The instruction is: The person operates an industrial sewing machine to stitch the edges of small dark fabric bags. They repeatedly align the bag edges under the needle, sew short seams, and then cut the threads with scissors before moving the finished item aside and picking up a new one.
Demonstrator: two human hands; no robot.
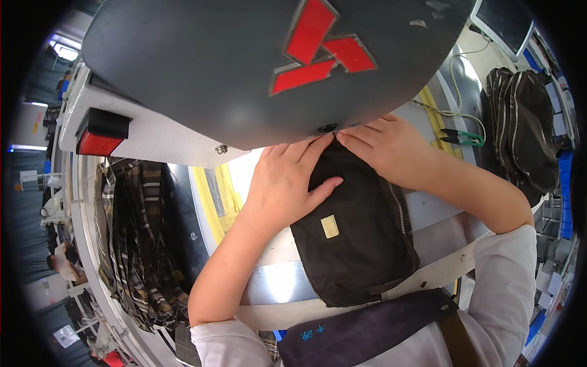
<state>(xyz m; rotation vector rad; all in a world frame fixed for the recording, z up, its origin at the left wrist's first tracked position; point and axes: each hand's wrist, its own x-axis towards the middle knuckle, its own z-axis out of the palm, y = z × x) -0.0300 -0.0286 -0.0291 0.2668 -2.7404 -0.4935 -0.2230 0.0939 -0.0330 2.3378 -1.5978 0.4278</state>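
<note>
Lying under the fingers: a black cloth piece is extending from the lower edge of the sewing machine toward the person's lap, with its far end narrowing between the two hands.
Left hand: the left hand is resting palm down along the cloth's left side; its thumb is spreading apart from the fingers and lying on the cloth, and its forefinger is reaching the far end.
Right hand: the right hand is bending its fingers over the far right corner, with the forefinger tip nearly meeting the left one; whether these fingers are pinching the cloth cannot be told, as the machine is covering some tips.
Zipper: a silver zipper is running down the cloth's right side, below the right wrist.
Tag: a pale yellow tag is lying on the cloth, nearer the person than the left thumb.
Right of the work: green snips are lying near a pile of black bags.
Left of the work: plaid cloth is lying heaped.
</note>
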